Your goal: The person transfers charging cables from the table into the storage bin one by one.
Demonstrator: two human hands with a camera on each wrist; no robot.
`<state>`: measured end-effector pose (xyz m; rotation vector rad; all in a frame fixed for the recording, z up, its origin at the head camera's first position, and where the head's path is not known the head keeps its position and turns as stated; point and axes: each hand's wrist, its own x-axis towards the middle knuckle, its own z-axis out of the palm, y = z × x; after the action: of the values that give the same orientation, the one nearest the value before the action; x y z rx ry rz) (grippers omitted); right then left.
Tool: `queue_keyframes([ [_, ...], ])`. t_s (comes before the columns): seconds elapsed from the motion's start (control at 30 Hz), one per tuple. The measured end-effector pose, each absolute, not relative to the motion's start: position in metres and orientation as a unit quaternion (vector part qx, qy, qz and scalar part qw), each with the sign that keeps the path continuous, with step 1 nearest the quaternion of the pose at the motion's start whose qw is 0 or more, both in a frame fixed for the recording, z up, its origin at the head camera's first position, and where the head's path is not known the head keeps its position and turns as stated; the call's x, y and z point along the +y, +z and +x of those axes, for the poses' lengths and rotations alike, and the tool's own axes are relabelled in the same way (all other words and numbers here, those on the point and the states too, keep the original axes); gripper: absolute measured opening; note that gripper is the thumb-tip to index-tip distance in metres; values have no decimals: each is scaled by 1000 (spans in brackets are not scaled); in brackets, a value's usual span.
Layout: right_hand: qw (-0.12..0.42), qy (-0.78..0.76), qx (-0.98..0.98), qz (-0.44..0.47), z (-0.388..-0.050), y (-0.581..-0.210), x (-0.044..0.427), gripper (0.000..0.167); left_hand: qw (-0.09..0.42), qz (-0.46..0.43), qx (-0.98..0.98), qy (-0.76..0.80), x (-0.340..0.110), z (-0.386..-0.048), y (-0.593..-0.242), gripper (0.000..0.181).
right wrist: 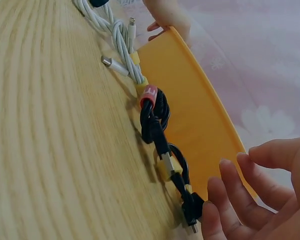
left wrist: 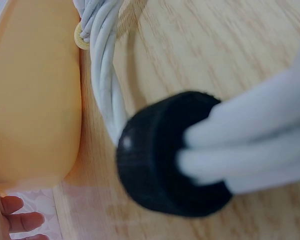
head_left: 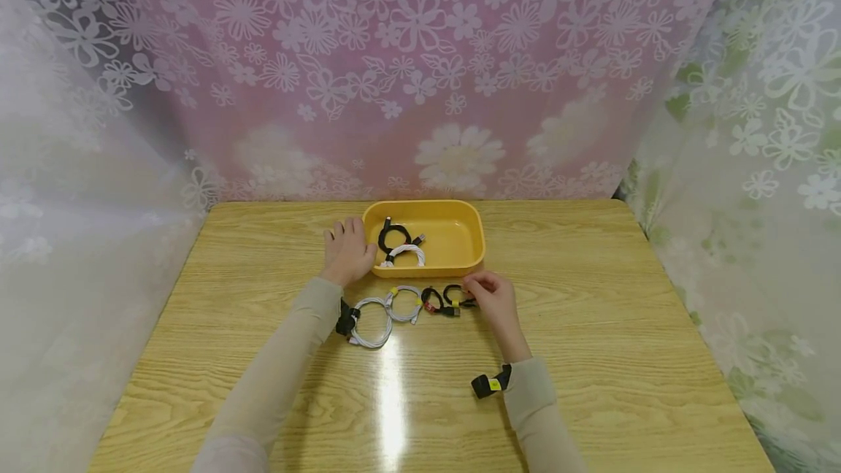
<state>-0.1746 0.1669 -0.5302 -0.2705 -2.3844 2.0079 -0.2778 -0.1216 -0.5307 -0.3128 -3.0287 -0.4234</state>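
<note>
A yellow box [head_left: 423, 271] holds a coiled black cable [head_left: 380, 239] and a coiled white cable [head_left: 420, 256]. My left hand [head_left: 348, 250] rests at the box's left side, thumb on the rim; its fingertips [left wrist: 27, 221] show past the box's end. In front of the box lie a large white cable coil [head_left: 371, 347] with a black tie, a smaller white coil [head_left: 405, 320] with yellow ties, a black coil [right wrist: 146, 127] with a red tie and another black coil [right wrist: 184, 162]. Beside this last coil my right hand [head_left: 493, 301] has its fingers bent loosely, thumb tip near the index fingertip, holding nothing.
The wood-grain table [head_left: 591, 385] carries the box near its back edge. A flowered pink curtain [head_left: 420, 93] hangs behind, with pale flowered curtains [head_left: 769, 188] at the sides. Black bands with small cameras [head_left: 482, 387] are on the wrists.
</note>
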Motion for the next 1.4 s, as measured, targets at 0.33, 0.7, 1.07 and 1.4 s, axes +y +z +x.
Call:
queue_keyframes([
  [0.33,18,646,-757,-100,-173,-519,172,21,29,-99,-985,-140,-121,-277,-530,21],
  [0.7,48,624,-772,-110,-184,-544,178,18,27,-100,-985,-141,-121,-278,-531,20],
  [1.07,36,564,-820,-86,-188,-551,174,12,22,-95,-986,-138,-121,-277,-530,20],
  [1.4,28,530,-846,-56,-187,-557,167,12,26,-94,-986,-138,-121,-278,-532,20],
])
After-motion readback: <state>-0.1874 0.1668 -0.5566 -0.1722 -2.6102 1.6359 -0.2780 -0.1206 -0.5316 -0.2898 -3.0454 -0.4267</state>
